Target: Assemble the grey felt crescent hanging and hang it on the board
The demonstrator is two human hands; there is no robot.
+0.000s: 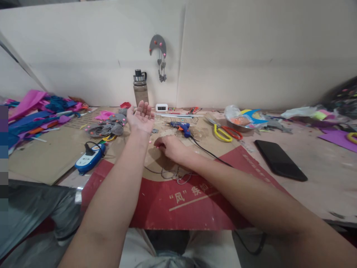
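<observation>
Nearest: red cardboard sheet (156,206) with pale Chinese lettering, laid flat along near edge of bench (329,186). Loose loops of thin grey cord (177,178) across its upper edge, onto brown cardboard (152,156). To the right, black smartphone (279,160), lying flat; to the left, blue-and-white power strip (90,160) with black plug inserted.

Past cord: right hand (174,148) low over brown cardboard, back upward, fingers curled down, small pink bead (157,147) right at fingertips. Can't tell if pinched or only touched. Second pink bead (150,142) just beside, on cardboard.

Left hand (141,120) raised a bit farther out, palm up, fingers loosely spread and slightly bent. Small grey piece (155,130) near it, to the right.

Farther: yellow-and-red-handled scissors (216,126), blue hot glue gun (184,129) with black cable running back toward right forearm. Left of left hand, heap of grey felt pieces (107,128) dotted with pink; far left, tangle of coloured fabric strips (30,115).

Back of bench: white digital clock (161,108), translucent water bottle (141,91) upright behind left hand. Farthest: grey crescent hanging (158,40) on white wall (237,56), hearts dangling below.
</observation>
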